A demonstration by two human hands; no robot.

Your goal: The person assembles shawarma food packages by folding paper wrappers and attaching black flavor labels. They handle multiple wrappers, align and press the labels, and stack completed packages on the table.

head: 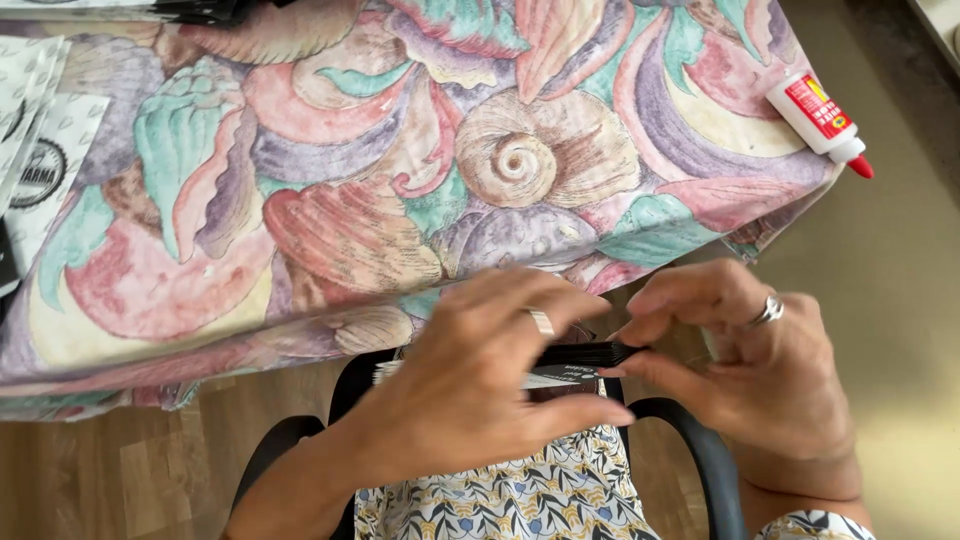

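a: black stack [585, 354] of thin sheets or cards, held low over the lap, just off the near edge of the table [300, 330]. that's the piece in hand.

b: who has it?

a: both. left hand [480, 380] is curled round it from above, fingers closed over most of its length, thumb underneath. right hand [740, 370] pinches its right end between thumb and fingertips, nearly closed.

b: how far along does it look?

a: my guess is the stack is being squared up or gripped together. the glue bottle [820, 118] lies on its side at the far right corner of the table, cap on, well apart from the hands, so gluing looks not yet begun.

b: room to move?

a: the shell-print tablecloth [400, 150] is mostly bare in the middle. printed papers [40, 150] sit at the left edge. the chair arms [700, 450] hem the elbows in; the bottle's tip hangs over the table corner.
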